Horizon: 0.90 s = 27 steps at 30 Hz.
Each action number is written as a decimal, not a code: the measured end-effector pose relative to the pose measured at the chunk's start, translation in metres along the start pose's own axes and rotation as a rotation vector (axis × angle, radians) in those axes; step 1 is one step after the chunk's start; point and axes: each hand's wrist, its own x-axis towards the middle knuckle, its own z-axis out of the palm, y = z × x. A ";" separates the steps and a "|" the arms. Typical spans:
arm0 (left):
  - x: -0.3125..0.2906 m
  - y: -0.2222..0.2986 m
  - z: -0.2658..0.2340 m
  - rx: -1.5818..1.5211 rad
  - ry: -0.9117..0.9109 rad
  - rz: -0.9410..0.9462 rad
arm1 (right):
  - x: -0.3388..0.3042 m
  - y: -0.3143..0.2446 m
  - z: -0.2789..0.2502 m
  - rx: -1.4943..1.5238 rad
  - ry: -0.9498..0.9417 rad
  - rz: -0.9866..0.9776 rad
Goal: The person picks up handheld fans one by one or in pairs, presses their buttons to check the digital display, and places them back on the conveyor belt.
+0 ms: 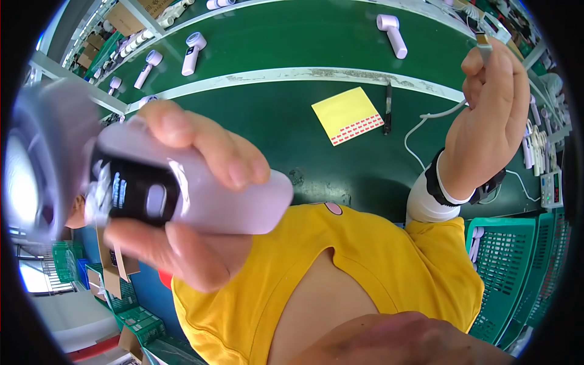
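Note:
My left hand grips a lavender handheld fan by its handle, raised very close to the camera. Its round head, blurred, points to the left, and a black panel with a lit display and a button faces up. Fingers lie along the upper side of the handle, with the thumb below. Over at the far right, my right hand is raised and pinches the plug of a white cable, its metal end pointing away. The plug and the fan are well apart.
On the green table lie a yellow sheet with red-and-white stickers and a black pen. Beyond a white rail, several lavender fans lie on a green surface. A green basket and a small meter are at right.

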 end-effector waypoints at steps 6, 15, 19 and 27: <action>0.002 -0.012 0.012 -0.055 0.106 0.241 | 0.004 -0.012 0.005 0.175 0.026 0.154; 0.054 -0.068 -0.025 -0.329 -0.098 -1.181 | -0.002 -0.024 0.005 0.460 -0.339 0.329; 0.042 -0.070 -0.025 -0.343 -0.199 -1.186 | -0.002 -0.020 0.006 0.340 -0.562 0.261; 0.038 -0.065 -0.018 -0.243 -0.407 -1.021 | 0.008 -0.016 -0.008 0.380 -0.851 0.030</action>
